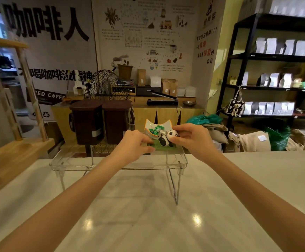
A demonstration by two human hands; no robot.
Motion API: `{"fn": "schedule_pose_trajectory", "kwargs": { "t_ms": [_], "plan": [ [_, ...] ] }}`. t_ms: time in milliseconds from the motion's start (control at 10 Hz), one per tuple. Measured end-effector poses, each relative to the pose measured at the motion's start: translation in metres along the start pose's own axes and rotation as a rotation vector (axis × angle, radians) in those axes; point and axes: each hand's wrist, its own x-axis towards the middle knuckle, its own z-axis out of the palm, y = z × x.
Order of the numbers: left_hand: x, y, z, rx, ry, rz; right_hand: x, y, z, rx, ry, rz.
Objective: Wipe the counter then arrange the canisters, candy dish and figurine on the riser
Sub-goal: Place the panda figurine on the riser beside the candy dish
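Note:
A clear plastic riser [71, 161] stands on the pale counter [248, 179]. On its top, right of the middle, lies a black-and-white panda figurine [166, 140] on a green base. My left hand [134, 146] grips the base's left edge. My right hand [191, 138] pinches the panda's head from the right. Just behind the figurine sits a white candy dish [158, 127] with an orange rim, holding green wrapped candies. No canisters are in view.
A wooden rack [11, 157] rests on the counter at the left. Beyond the counter stand two brown bins [100, 120], a wire basket, sacks on the floor and black shelves [268, 84] of coffee bags at the right.

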Motion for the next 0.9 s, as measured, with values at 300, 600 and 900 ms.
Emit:
{"fn": "schedule_pose_trajectory", "kwargs": {
  "t_ms": [300, 600, 900],
  "plan": [
    [0.003, 0.002, 0.006, 0.037, -0.001, -0.002, 0.001, 0.007, 0.003, -0.018, 0.041, -0.001],
    [0.006, 0.002, 0.003, 0.100, -0.022, 0.022, -0.012, 0.005, 0.009, -0.005, 0.057, 0.059],
    [-0.002, 0.027, -0.035, -0.007, 0.202, 0.020, -0.096, -0.072, -0.059, 0.729, 0.405, -0.219]
  ]
}}
